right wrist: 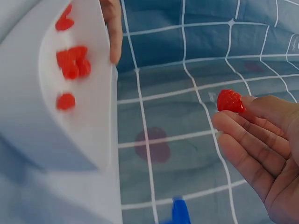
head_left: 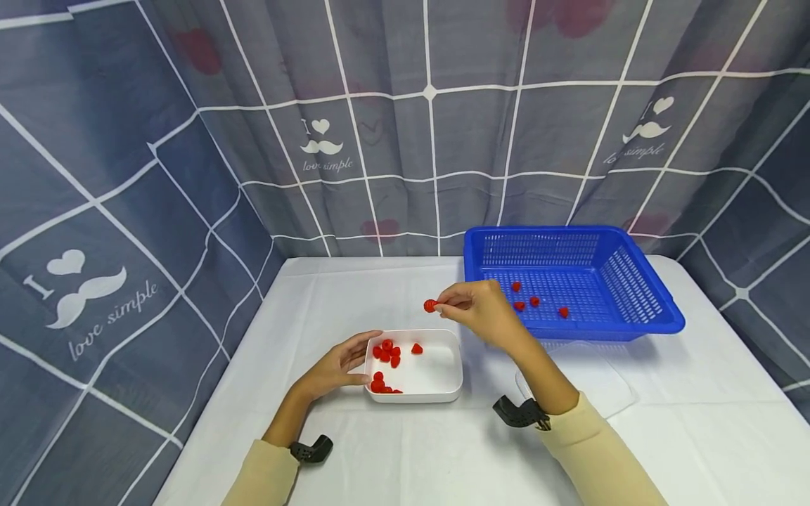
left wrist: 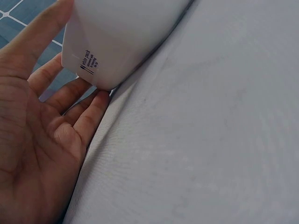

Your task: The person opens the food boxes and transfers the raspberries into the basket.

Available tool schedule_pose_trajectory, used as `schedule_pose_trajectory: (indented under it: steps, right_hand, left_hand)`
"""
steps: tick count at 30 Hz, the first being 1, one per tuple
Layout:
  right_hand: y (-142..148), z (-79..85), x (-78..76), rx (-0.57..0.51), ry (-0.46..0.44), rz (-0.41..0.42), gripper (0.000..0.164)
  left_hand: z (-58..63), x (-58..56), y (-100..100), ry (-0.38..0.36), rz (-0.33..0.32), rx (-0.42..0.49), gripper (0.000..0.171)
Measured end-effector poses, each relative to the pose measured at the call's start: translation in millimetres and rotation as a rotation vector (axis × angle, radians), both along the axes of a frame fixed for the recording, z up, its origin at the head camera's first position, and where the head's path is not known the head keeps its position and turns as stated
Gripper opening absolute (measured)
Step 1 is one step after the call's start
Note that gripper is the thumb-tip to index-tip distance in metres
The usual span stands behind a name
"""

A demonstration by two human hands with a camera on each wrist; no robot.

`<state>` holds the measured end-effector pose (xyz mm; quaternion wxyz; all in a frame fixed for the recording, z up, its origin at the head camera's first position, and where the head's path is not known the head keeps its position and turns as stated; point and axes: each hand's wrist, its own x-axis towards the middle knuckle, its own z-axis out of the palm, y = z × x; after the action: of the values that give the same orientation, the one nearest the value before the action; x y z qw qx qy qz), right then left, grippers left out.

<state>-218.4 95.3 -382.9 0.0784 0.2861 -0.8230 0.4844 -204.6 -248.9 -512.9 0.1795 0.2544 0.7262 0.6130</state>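
Observation:
My right hand (head_left: 484, 309) pinches a red raspberry (head_left: 430, 306) between thumb and fingertips, in the air above the table behind the white box. In the right wrist view the same raspberry (right wrist: 230, 101) shows its bumpy surface. My left hand (head_left: 335, 365) holds the left end of the white plastic box (head_left: 414, 398), thumb at the front corner and fingers at the back. Seen from the left wrist, the fingers of that hand (left wrist: 60, 107) touch the box's printed wall (left wrist: 117, 37). Several raspberries (head_left: 387, 351) lie along the box's left side, and a lone raspberry (head_left: 417, 348) sits nearer its middle.
A blue slotted basket (head_left: 645, 327) stands at the back right, with several raspberries (head_left: 534, 301) on its floor. Partly under my right forearm lies a clear lid (head_left: 601, 383). A grey checked curtain (head_left: 392, 204) hangs behind the white-covered table (head_left: 329, 295).

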Motion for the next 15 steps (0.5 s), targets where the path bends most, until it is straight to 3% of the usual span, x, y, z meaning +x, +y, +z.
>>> schedule_pose_trajectory:
  steps: [15]
  right_hand:
    - [80.9, 5.1, -9.8, 0.022, -0.053, -0.139, 0.011]
  left_hand:
    - [2.1, 0.6, -0.5, 0.005, 0.001, 0.002, 0.082]
